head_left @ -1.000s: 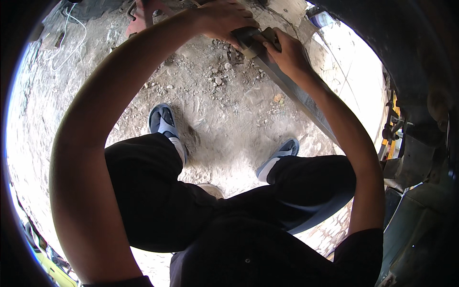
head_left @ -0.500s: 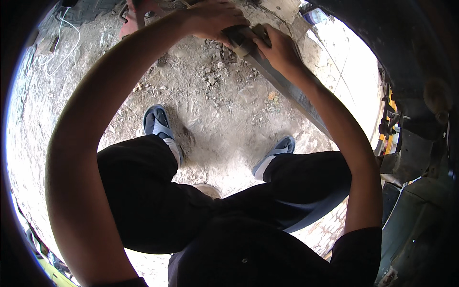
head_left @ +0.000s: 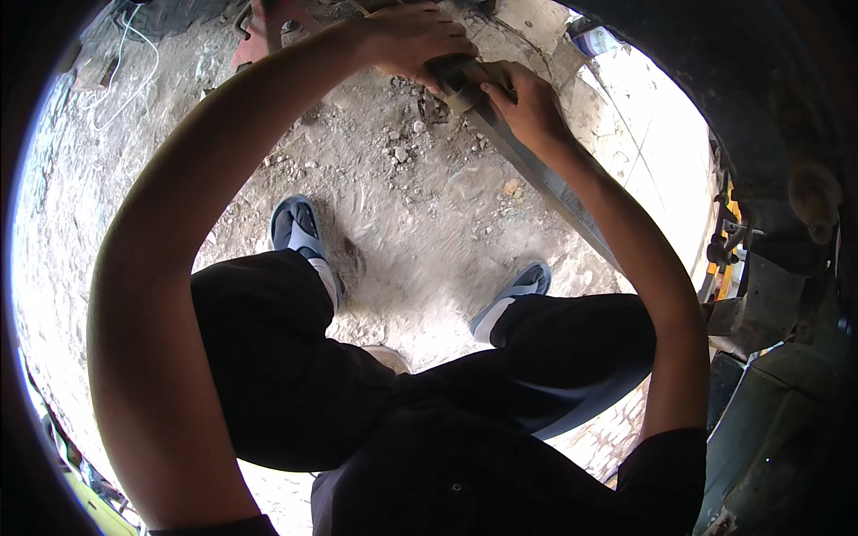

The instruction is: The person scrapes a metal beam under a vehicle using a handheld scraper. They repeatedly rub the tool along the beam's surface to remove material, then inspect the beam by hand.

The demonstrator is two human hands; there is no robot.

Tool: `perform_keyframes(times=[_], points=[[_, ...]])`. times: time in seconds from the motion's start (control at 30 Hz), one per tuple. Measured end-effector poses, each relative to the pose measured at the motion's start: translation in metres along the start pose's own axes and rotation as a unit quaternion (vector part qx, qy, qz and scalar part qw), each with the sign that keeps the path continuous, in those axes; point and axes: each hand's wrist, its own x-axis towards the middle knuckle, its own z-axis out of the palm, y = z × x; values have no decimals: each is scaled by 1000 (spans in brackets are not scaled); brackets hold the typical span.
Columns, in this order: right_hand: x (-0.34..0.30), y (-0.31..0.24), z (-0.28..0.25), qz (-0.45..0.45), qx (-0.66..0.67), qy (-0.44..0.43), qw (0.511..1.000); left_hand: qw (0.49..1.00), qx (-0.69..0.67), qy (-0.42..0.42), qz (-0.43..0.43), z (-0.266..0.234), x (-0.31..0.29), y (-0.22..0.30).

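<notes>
A long flat grey metal strip [head_left: 545,183] runs from between my hands down toward the lower right, over dusty rubble ground [head_left: 420,223]. My left hand [head_left: 416,36] is curled over its upper end, fingers closed on a dull olive piece there. My right hand [head_left: 527,112] grips the same end from the right side, thumb pressed on the strip. Both forearms reach in from the bottom edge around my dark trousers [head_left: 402,402]. What lies under the hands is hidden.
My feet in blue-grey sandals [head_left: 299,228] [head_left: 518,290] stand on loose stones and dust. A red tool [head_left: 264,27] and white cable [head_left: 125,67] lie at top left. Dark rusty machinery [head_left: 769,223] fills the right side, with a bright tiled patch [head_left: 643,116] beside it.
The view has shifted slightly; both hands stay closed on the strip's upper end and have edged a little toward the top of the picture.
</notes>
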Motion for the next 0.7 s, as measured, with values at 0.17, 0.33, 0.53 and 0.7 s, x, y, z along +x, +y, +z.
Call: perform_keyframes(times=[0.17,0.33,0.53,0.7], points=[[-6,5,-2,-12,2,-29,1000,999,21,13,29,6,0,-7],[3,1,1,-44,-39,-11,998,987,-40,-152,-32,-39,12,10],[3,-6,-4,-48,-2,-4,999,999,4,-44,-3,-9,-5,-2],[-2,-7,-4,28,42,-53,997,990,-26,-135,-30,-18,1,1]])
